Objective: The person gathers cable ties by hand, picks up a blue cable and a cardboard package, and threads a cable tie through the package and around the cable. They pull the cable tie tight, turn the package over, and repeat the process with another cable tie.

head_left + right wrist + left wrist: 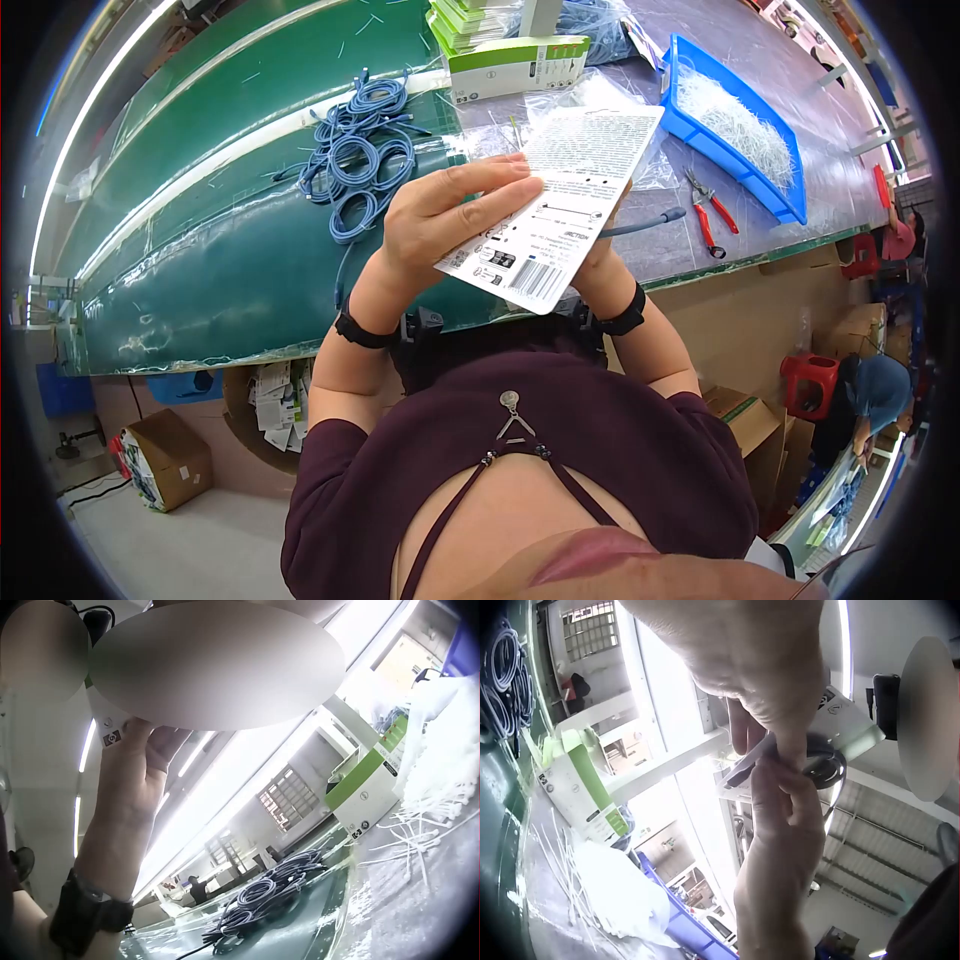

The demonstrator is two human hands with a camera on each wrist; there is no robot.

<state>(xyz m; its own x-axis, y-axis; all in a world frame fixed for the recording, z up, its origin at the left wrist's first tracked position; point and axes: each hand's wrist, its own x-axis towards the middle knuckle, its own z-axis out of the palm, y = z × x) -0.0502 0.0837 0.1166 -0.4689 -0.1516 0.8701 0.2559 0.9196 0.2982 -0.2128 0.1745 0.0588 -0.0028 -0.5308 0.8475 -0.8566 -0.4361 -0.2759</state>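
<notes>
A printed white card (585, 165) is held tilted above the table edge. My left hand (435, 215) grips its left side, two fingers lying across the printed face. My right hand (603, 268) is mostly hidden behind the card. From there a blue-grey cable (640, 228) sticks out to the right. In the left wrist view, a dark cable coil (826, 766) hangs at the card's back, and my right hand (784, 847) pinches part of the cable close to my left hand's fingers. A blurred patch covers much of the right wrist view.
Coiled blue cables (358, 160) lie left on the green tabletop. Green-white boxes (520, 68) stand at the back. Right of the card are plastic bags, red-handled pliers (712, 215) and a blue tray (690, 125) of white strips. Cartons (170, 460) sit below the table.
</notes>
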